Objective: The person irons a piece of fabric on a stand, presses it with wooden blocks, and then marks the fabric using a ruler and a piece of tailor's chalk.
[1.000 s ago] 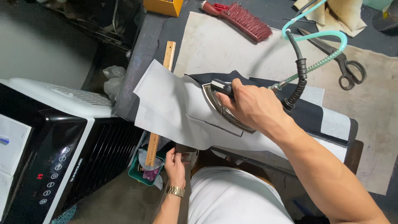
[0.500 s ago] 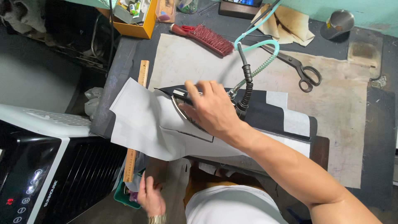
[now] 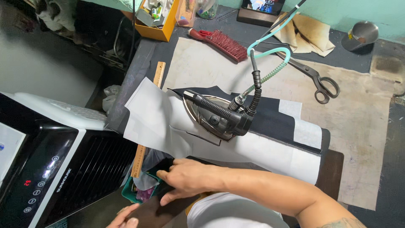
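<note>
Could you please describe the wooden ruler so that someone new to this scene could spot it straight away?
Start at the pale ironing mat covering the dark table, then move to its left edge, where the black iron sits on white fabric. The wooden ruler runs under that fabric, showing above and below it; it is the only long, thin, light-brown strip there.

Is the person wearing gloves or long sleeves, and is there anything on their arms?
No gloves. Both hands are bare: the right hand and the left hand, which only peeks in at the bottom edge. The right arm is bare too, with no sleeve, and has a dark tattoo near the elbow. No rings show.
</note>
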